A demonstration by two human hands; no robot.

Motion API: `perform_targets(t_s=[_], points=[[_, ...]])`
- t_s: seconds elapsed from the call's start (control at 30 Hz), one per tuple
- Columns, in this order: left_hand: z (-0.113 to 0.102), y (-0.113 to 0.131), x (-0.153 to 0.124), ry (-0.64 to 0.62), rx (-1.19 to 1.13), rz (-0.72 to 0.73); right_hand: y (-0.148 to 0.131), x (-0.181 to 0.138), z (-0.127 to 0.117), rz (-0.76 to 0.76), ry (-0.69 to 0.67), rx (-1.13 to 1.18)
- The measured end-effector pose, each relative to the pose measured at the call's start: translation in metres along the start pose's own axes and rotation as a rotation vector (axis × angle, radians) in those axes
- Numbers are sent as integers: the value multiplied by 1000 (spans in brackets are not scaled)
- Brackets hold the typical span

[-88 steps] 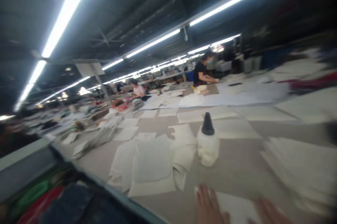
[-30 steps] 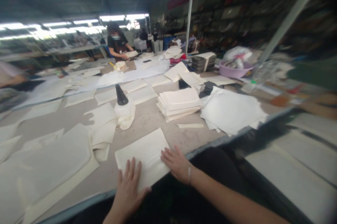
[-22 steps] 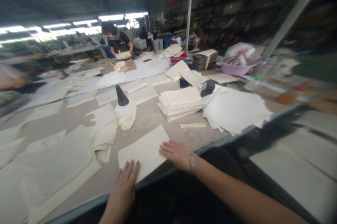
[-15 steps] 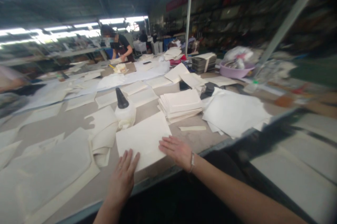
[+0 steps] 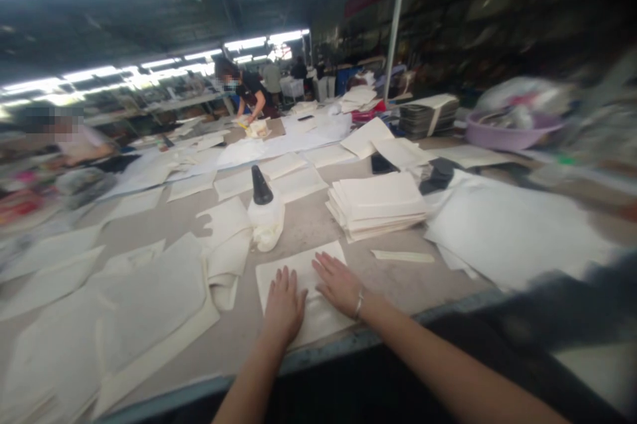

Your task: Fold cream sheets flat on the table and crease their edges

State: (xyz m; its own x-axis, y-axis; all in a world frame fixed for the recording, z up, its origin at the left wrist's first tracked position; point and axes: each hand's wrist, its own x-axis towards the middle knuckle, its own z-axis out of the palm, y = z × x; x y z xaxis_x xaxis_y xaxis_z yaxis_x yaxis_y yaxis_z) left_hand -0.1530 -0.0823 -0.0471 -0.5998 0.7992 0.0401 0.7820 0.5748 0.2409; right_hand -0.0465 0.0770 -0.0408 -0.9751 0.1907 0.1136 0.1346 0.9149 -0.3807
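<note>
Head view: bottle (image 5: 267, 213) and stack (image 5: 381, 202) are parted by bare bench (image 5: 309, 225); sheet (image 5: 323, 319) near edge (image 5: 343, 348) is overlaid by spread left hand (image 5: 285, 304), right hand (image 5: 338, 284).

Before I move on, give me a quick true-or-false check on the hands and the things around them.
1. The left hand and the right hand both rest on a cream sheet. True.
2. The left hand is closed in a fist. False: it lies open on the sheet.
3. The dark-coned bottle stands with its cone up. True.
4. The right hand grips that bottle. False: it lies on the sheet, apart from the bottle.
5. In the picture, the stack of cream pieces is right of the bottle. True.
</note>
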Motion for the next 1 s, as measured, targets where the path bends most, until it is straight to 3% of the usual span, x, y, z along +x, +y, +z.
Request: perform_targets(t_s=[0.13,0.33,0.5,0.63,0.8,0.9,1.0], points=[[13,5,26,46,-58,-139,5,26,26,38,-113,3],[-6,-45,24,168,-292,-531,16,27,31,39,-136,-1],[-17,-60,21,193,-552,-595,14,26,28,51,-140,-3],[-27,-59,27,240,-576,-626,12,26,26,52,-146,-1],[-28,-56,34,282,-452,-550,9,23,17,46,-143,-5],[-9,-46,31,288,-323,-324,8,23,14,45,-152,0],[15,-39,24,272,-38,-73,8,25,16,53,-145,1]])
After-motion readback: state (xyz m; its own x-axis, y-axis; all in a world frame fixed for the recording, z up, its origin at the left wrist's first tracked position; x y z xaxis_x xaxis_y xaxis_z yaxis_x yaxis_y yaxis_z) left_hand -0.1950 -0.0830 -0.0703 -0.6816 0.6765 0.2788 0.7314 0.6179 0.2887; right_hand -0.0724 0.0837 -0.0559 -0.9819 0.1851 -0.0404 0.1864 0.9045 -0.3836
